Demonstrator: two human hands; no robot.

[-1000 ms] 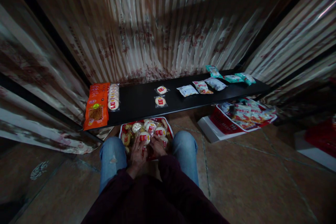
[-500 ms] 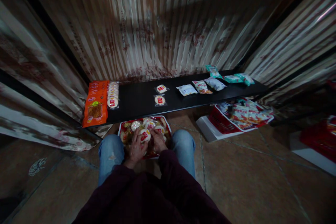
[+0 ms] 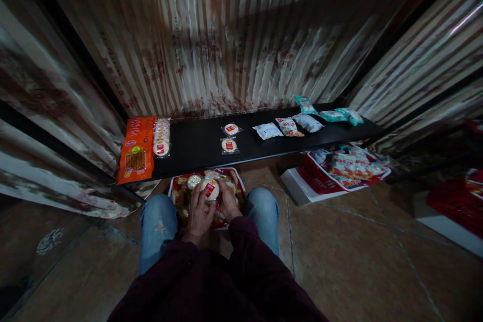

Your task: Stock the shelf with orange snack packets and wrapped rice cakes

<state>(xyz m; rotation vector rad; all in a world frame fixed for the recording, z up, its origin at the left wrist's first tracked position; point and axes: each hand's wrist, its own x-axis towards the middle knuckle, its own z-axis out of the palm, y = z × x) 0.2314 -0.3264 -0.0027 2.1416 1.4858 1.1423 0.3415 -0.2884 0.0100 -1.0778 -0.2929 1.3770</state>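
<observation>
Between my knees stands a red basket with a white rim, filled with round wrapped cakes and other small packets. Above it my left hand and my right hand close from both sides on a round, pale wrapped cake with a red label. It may have more cakes behind it; I cannot tell. Another wrapped cake lies in the basket just beyond my left fingers. On the shelf past the basket, two single cakes lie one behind the other, the nearer cake close to the front edge.
The low black shelf carries an orange bag, a row of cakes, pale packets and green packets. At right, another red basket full of packets stands on the floor. A striped curtain hangs behind.
Both hands have lifted slightly up and away from me with the cake between them. The shelf goods lie as before; the view has shifted a little.
</observation>
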